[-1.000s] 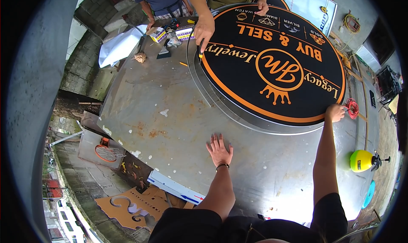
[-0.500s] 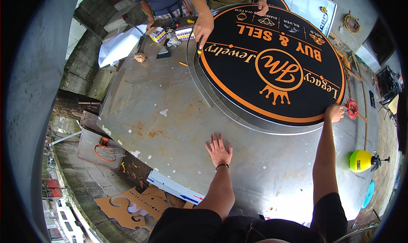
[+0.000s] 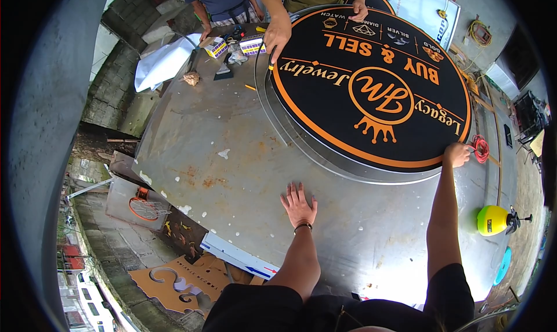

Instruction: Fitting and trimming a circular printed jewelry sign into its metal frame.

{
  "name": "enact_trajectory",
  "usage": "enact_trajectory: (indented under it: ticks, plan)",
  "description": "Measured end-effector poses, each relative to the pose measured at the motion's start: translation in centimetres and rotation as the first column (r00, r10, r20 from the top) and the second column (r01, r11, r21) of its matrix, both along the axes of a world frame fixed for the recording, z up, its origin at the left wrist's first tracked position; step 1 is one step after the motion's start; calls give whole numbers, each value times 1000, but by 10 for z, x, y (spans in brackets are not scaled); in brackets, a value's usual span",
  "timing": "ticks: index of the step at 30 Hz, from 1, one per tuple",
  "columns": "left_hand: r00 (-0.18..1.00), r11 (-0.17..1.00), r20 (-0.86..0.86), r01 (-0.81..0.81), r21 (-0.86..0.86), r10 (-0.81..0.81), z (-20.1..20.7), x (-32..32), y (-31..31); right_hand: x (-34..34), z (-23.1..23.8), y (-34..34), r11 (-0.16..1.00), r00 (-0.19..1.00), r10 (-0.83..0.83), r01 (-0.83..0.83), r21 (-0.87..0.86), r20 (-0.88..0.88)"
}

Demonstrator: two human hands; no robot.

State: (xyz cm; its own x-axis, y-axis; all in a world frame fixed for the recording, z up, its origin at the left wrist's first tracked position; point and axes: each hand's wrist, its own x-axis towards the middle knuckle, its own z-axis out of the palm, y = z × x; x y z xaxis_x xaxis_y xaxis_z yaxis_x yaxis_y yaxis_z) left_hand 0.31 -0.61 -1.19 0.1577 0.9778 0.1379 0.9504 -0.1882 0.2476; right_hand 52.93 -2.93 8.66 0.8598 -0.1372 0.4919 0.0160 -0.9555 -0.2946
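A person wears a black shirt with short black sleeves, while a slim dark band circles the wrist of the left hand; a thin strand shows at the chest.

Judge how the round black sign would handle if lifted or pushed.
The round black sign looks stiff, since its face lies flat with no visible sag. It is probably awkward for one person to lift, being far wider than the right hand at its rim. Lying flat over the metal table, it would likely slide rather than roll or tip.
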Motion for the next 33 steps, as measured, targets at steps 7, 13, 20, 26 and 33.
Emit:
enact_trajectory:
  ticks: [7,13,20,26,33]
  plan:
    - [1000,1000,-3,0,-4,0,1,0,1,1,0,0,1000,1000,9,-9,13,-2]
    - [1000,1000,-8,-3,-9,3,0,0,1,0,0,1,1000,1000,7,-7,-7,5]
    - [1000,1000,-1,0,-18,0,1,0,1,1,-2,0,1000,999,-1,1,-14,42]
    - [1000,1000,3,3,6,-3,0,-1,0,0,-1,1,1000,999,-6,6,-13,45]
    - [1000,1000,0,1,6,-1,-2,-1,1,0,-1,1,1000,999,-7,8,-28,43]
